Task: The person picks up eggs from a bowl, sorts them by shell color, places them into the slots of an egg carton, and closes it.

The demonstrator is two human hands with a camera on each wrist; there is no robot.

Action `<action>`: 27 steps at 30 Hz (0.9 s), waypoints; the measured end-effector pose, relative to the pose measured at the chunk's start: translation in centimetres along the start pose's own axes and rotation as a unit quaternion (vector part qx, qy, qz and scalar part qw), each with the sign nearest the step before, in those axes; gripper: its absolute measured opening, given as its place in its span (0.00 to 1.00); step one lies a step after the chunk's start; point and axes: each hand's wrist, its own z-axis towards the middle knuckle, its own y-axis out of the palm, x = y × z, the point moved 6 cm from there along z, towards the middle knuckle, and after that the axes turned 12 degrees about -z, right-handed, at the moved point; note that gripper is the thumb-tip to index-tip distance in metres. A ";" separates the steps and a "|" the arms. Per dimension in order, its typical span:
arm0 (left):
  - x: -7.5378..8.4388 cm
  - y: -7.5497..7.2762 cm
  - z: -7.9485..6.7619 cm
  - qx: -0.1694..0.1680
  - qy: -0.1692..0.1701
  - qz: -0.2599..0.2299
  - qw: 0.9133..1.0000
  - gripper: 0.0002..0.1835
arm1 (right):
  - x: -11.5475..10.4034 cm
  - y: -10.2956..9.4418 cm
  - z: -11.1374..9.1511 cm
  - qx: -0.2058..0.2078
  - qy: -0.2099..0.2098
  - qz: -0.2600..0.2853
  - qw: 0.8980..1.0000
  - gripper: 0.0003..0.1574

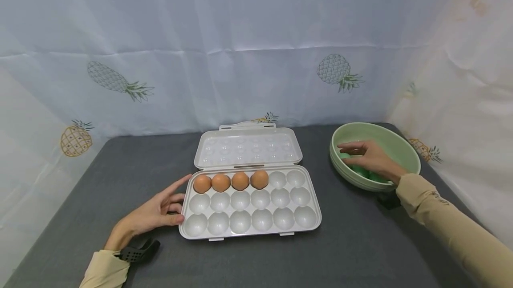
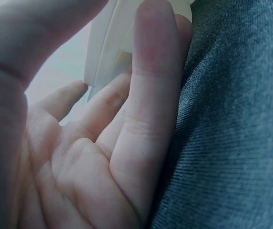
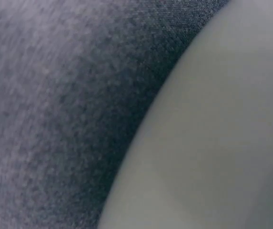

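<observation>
A white egg tray (image 1: 260,233) lies with its lid folded back. Several brown eggs (image 1: 240,181) sit side by side in its back row, from the left end. At the tray's left end, my left hand (image 1: 154,212) touches the rim with fingers and thumb spread apart; the left wrist view shows the pale tray edge (image 2: 100,52) by the fingertips. My right hand (image 1: 370,158) is inside a light green bowl (image 1: 401,145), over green rounded things (image 1: 360,172). One green thing shows between its thumb and fingers; whether it is pinched is unclear.
The transparent lid (image 1: 248,145) lies behind the tray, near the back curtain (image 1: 240,79). A dark grey cloth (image 1: 152,154) covers the table. The bowl's outer wall (image 3: 212,143) fills much of the right wrist view, hiding the right hand there.
</observation>
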 end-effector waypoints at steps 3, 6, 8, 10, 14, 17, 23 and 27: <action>-0.1 0.0 0.0 0.005 -0.002 0.003 1.000 0.54 | 0.0 0.3 0.3 -0.006 -0.001 0.003 1.000 0.31; 0.0 0.0 0.1 0.008 -0.001 0.007 1.000 0.53 | 0.2 0.5 0.5 -0.017 0.014 0.016 1.000 0.35; -0.1 0.0 0.1 0.009 -0.001 0.009 1.000 0.53 | 0.4 0.6 0.6 -0.017 0.024 0.022 0.999 0.39; 0.0 0.0 0.2 0.006 0.001 0.009 1.000 0.53 | 0.6 0.6 0.7 -0.010 0.032 0.026 0.999 0.41; 0.1 0.1 0.2 0.001 0.008 0.007 1.000 0.53 | 0.7 0.5 0.9 -0.002 0.027 0.030 0.999 0.40; 0.1 0.0 0.2 0.002 0.009 0.007 1.000 0.53 | 0.8 0.6 1.0 -0.015 0.027 0.037 0.999 0.37; 0.0 0.1 0.1 0.007 0.002 0.008 1.000 0.53 | 1.1 0.5 0.9 -0.018 0.051 0.036 0.998 0.31; 0.1 0.1 0.2 0.007 0.002 0.009 1.000 0.53 | 1.1 0.3 0.9 -0.012 0.059 0.050 0.997 0.35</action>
